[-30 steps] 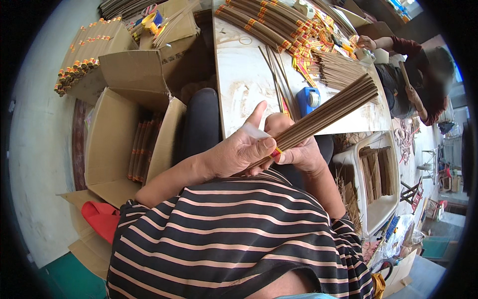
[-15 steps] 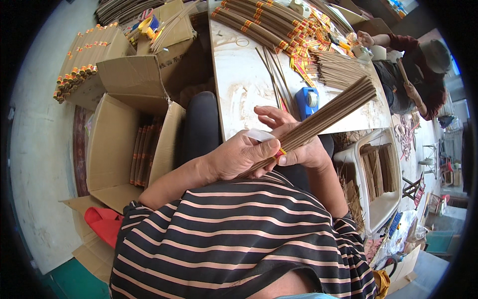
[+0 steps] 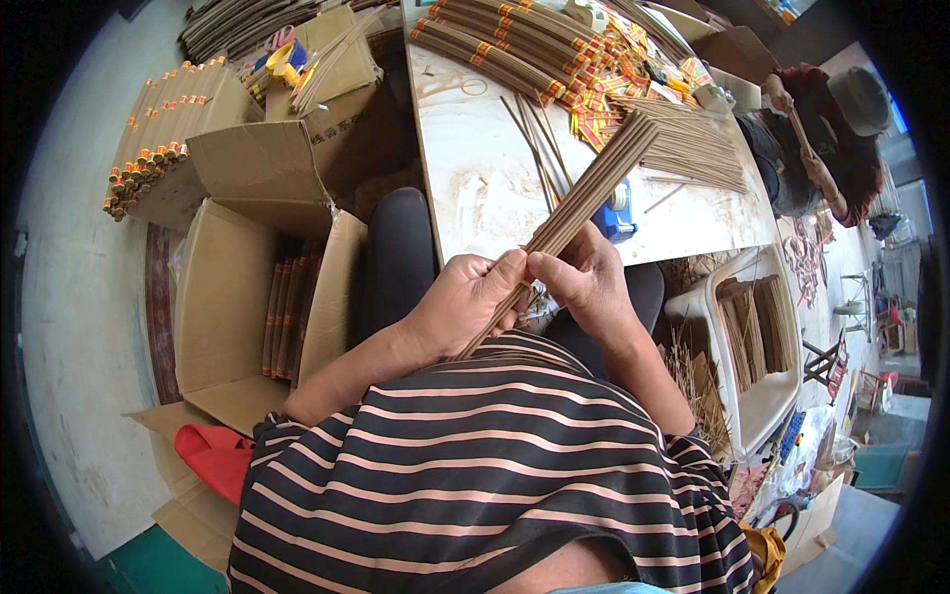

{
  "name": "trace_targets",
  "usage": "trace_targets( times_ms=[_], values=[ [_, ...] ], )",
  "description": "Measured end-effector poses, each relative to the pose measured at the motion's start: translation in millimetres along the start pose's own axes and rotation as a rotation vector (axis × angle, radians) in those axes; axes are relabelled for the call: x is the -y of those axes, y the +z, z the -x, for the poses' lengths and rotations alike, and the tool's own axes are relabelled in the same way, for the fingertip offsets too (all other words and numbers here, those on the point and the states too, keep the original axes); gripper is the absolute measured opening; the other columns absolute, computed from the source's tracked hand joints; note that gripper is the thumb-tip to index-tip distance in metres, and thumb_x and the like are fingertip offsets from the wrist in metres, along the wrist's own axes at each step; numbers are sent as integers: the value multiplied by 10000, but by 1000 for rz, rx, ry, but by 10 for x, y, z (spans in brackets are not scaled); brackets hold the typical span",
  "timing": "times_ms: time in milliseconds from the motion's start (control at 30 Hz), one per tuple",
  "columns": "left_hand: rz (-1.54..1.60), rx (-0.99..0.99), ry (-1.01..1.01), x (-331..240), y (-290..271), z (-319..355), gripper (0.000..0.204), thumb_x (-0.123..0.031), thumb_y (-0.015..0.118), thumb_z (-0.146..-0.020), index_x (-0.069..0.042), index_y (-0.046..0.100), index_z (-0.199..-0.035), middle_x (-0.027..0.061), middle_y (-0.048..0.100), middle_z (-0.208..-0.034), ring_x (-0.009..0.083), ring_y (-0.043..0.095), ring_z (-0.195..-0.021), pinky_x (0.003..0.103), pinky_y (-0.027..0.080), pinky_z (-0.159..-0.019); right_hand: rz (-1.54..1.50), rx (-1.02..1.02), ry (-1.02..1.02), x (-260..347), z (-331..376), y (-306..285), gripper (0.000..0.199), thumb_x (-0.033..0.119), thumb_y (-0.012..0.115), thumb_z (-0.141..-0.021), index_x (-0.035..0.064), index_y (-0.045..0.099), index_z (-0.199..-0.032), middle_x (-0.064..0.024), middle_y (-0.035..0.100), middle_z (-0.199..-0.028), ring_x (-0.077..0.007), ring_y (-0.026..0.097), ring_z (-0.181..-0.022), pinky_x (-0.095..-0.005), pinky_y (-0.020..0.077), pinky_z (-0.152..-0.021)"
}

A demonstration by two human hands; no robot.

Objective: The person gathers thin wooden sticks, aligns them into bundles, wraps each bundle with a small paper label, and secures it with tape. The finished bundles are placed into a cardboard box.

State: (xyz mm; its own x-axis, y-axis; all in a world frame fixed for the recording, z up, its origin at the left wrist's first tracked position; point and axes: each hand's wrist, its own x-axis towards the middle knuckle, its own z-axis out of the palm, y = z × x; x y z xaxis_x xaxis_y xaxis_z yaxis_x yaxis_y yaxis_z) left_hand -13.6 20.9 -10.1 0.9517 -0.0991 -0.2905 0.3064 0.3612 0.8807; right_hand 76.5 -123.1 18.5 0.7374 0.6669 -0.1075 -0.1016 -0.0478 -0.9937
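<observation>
- Left hand and right hand both close around the incense-stick bundle, which points toward 1 o'clock.
- The sticks look light, thin and brittle; best gripped low, near the base.

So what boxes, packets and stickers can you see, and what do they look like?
Open cardboard box: left of the person, brown, with long banded packets inside.
Wrapped stick packets: top of the table, long, brown, with orange and yellow bands.
Loose labels: on the table beside those packets, small, yellow and red.
Stacked packets: far left, tan with orange ends.
Both hands hold a plain stick bundle, no label.
</observation>
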Motion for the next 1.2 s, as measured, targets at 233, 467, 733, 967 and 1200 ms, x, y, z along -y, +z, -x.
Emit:
trace_targets(
  times_ms=[233,467,733,967,1200],
  values=[
    [-257,-55,111,-48,54,34,444,-391,358,-962,-14,571,-864,22,539,-665,63,494,-547,178,411,-493,-58,-20,23,-28,-7,32,344,186,656,-791,-30,465,-979,-73,569,-752,-65,485,-503,-179,390,-401],
    [-444,-95,299,-45,100,60,367,-255,374,-976,37,508,-1153,91,571,-787,124,533,-651,220,454,-582,-59,2,-25,-58,-11,15,365,223,672,-814,-23,468,-991,-55,555,-734,-56,468,-490,-178,381,-404],
    [-708,-147,457,39,97,47,437,-204,381,-973,-24,319,-1366,39,505,-759,77,475,-644,188,425,-566,-41,-4,-19,-59,-1,-5,269,161,640,-820,-3,494,-975,-42,559,-742,-60,490,-544,-185,394,-445],
    [-914,-220,655,38,113,11,499,-126,496,-917,-17,302,-1364,186,571,-947,225,617,-831,283,506,-695,-34,1,-13,-42,-9,-2,300,204,655,-831,-11,492,-961,-47,568,-724,-53,487,-502,-182,386,-403],
    [-1135,-239,692,92,47,-61,738,-26,578,-818,-20,139,-1411,212,516,-951,299,602,-717,323,502,-618,-8,19,-21,71,-57,-9,285,228,628,-856,-4,483,-936,-30,533,-674,-44,469,-471,-171,381,-396]
  ],
)
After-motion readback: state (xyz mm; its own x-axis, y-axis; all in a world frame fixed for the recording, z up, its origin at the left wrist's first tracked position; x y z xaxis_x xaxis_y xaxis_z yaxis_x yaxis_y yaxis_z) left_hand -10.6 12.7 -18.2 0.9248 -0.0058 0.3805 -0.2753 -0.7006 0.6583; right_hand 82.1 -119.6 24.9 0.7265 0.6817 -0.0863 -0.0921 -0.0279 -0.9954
